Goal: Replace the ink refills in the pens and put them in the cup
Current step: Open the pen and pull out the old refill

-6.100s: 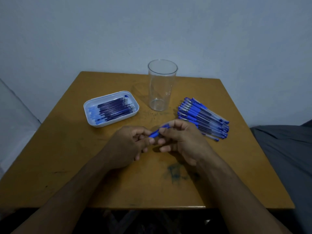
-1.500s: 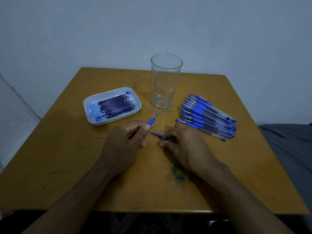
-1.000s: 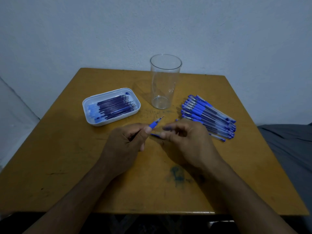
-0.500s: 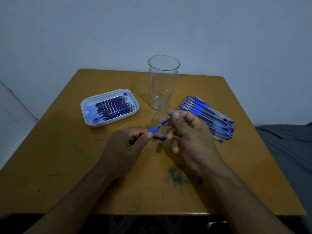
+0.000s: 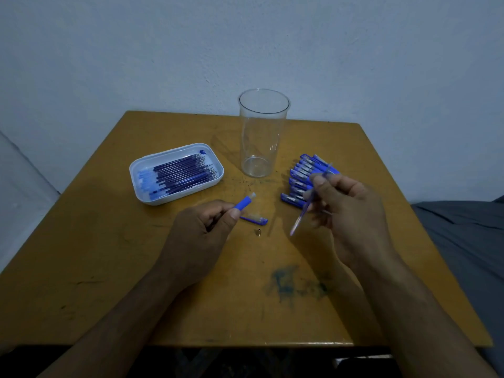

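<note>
Where it sat in the barrel before, refill now out, each hand's grip pinching 1.

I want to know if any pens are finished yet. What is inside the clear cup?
Nothing: the clear cup is see-through, and only its bare bottom and the table behind it show. No pen stands inside, and nothing in it is hidden from view.
</note>
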Demonstrator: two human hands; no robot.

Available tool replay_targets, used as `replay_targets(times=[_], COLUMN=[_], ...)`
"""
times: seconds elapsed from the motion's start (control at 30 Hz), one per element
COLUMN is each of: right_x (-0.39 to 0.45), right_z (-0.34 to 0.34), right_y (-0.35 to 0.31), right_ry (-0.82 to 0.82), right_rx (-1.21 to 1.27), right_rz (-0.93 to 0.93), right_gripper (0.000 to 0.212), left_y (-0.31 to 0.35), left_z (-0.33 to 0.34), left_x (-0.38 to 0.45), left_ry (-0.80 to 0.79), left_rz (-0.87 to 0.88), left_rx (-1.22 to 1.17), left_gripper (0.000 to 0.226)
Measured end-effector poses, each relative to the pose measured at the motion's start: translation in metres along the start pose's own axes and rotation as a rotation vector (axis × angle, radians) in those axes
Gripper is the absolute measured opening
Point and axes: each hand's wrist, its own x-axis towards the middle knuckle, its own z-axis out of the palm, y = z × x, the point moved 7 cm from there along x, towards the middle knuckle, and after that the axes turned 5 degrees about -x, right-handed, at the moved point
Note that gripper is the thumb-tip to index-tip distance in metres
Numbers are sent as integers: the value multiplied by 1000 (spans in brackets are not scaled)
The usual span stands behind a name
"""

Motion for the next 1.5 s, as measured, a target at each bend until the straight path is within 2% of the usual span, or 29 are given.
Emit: replay_targets(times=[0.13, 0.2, 0.3, 0.4, 0.73, 1.03, 1.5], right_x=[-17, -24, -26, -27, -28, -30, -30], right_z=[10, 15, 18, 20, 24, 23, 24], right_y=[4, 9, 13, 17, 22, 20, 19], right_ry=[-191, -209, -177, -210, -194, -172, -178], right_rx=[-648, -882, -1072, -1193, -1278, -1256, -1285], right_rz=[75, 66, -10, -6, -20, -93, -85], right_gripper=[19, 19, 16, 18, 25, 23, 26], left_y=[0, 0, -1, -1, 2, -1, 1], left_z=[-1, -2, 0, 1, 2, 2, 1], left_x=[0, 0, 0, -1, 0, 0, 0], left_ry=[16, 20, 10, -4, -16, -23, -14], left_rz=[3, 0, 3, 6, 23, 26, 22], left_rx=[5, 5, 8, 11, 32, 48, 38], left_gripper=[30, 30, 22, 23, 31, 28, 24])
